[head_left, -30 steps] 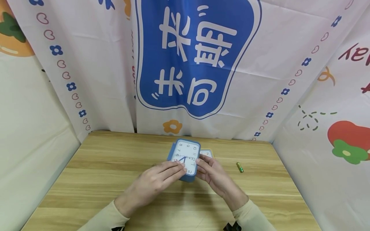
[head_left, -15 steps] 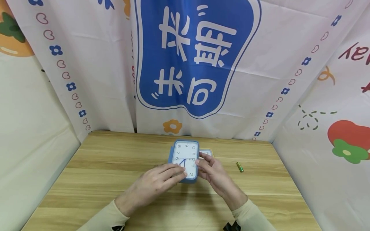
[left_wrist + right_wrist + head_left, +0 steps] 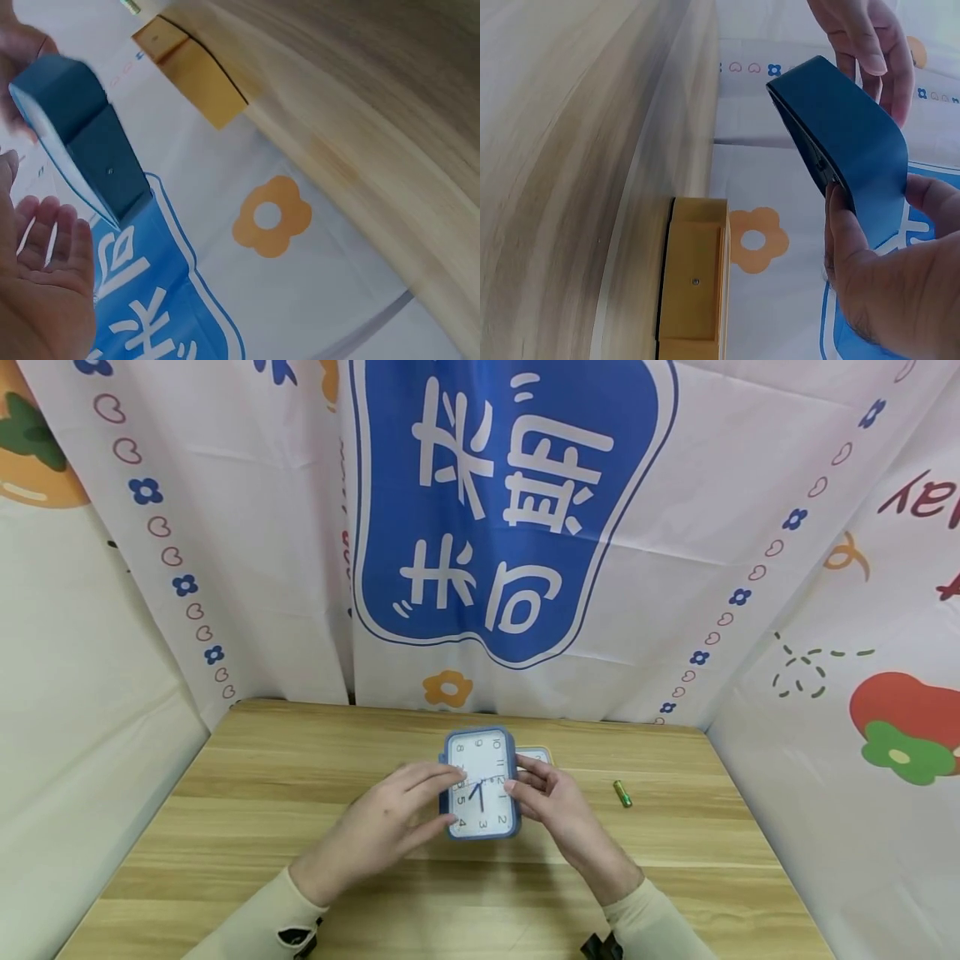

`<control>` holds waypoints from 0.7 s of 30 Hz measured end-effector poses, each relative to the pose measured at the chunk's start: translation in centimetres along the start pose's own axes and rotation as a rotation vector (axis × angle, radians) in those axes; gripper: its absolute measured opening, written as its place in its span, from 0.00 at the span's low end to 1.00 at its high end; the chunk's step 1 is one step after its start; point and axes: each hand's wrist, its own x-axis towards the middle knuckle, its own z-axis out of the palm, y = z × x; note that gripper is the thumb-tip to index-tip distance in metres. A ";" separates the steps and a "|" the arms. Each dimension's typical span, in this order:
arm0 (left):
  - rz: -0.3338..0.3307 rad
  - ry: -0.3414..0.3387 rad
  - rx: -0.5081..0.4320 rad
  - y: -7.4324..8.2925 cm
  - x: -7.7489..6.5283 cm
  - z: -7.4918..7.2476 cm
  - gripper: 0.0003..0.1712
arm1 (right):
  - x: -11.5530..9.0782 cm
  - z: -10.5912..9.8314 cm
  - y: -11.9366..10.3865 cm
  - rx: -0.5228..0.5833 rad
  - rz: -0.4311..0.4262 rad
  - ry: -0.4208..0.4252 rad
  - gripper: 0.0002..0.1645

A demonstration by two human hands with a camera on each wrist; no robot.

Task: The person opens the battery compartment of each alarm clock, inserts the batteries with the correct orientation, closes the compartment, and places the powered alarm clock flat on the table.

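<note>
A blue clock (image 3: 483,758) with a white face is held up over the table, its face toward the head camera and its numerals turned sideways. My right hand (image 3: 564,806) pinches it by the right side, thumb at the face edge and fingers behind, as the right wrist view shows. The left hand (image 3: 386,818) is at the clock's left edge; its spread fingertips overlap the face in the head view. In the left wrist view those fingers stand relaxed beside the clock, not gripping. Behind the right fingers sits a yellow-edged clock (image 3: 535,752), partly hidden.
A small green battery (image 3: 622,793) lies on the wooden table (image 3: 262,793), right of the hands. Printed cloth (image 3: 300,568) hangs along the table's back edge, and pale side walls (image 3: 75,693) flank it.
The blue clock has turned and tilted so its face shows more fully. My left hand has drawn back leftward off the face, fingers spreading. The right hand keeps its grip.
</note>
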 end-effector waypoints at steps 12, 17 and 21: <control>-0.295 -0.077 -0.250 -1.6 1.5 -1.3 0.36 | 0.0 -0.5 0.3 -0.227 -0.108 -0.086 0.43; -0.394 -0.204 -0.376 -2.7 2.1 -1.4 0.39 | 0.0 -0.6 0.3 -0.296 -0.131 -0.165 0.41; -0.417 -0.304 -0.471 -3.5 2.7 -1.5 0.40 | 0.0 -0.6 0.3 -0.345 -0.166 -0.213 0.40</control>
